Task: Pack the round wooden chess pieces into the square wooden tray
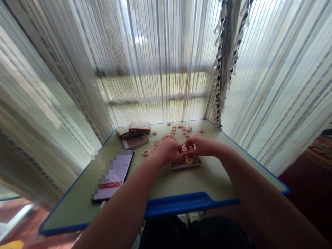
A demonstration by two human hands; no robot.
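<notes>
Cupping two hands (168,151) (201,145) over one tray (185,166) of xiangqi pieces (188,160).

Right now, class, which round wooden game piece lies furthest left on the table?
The piece just left of the left hand. Every other piece, whether scattered or in the shallow tray, lies further right.
</notes>
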